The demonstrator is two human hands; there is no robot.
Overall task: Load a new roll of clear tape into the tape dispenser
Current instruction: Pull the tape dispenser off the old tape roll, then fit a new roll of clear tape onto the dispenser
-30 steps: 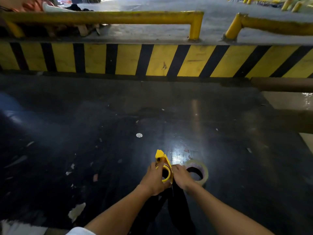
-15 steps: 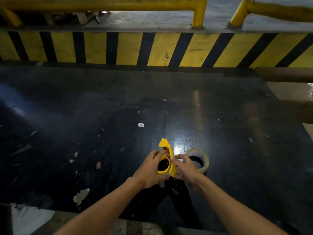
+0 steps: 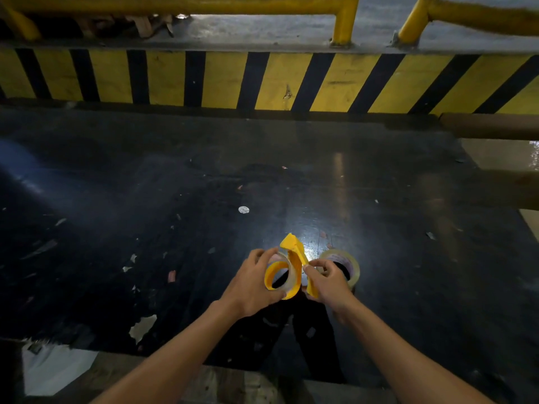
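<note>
Dispenser [image 3: 294,268]: held above the desk [image 3: 175,199], between both hands — left hand [image 3: 250,287] on its left, right hand [image 3: 328,282] on its right.
Tape roll [image 3: 348,266]: on the desk, just behind the right hand.
Kerb [image 3: 262,80]: behind the desk's far edge.
Railing [image 3: 180,2]: atop — behind the kerb.

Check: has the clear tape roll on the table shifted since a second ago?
No. The tape roll sits in the same spot just right of the bright glare patch on the black table; only the camera moved.
</note>
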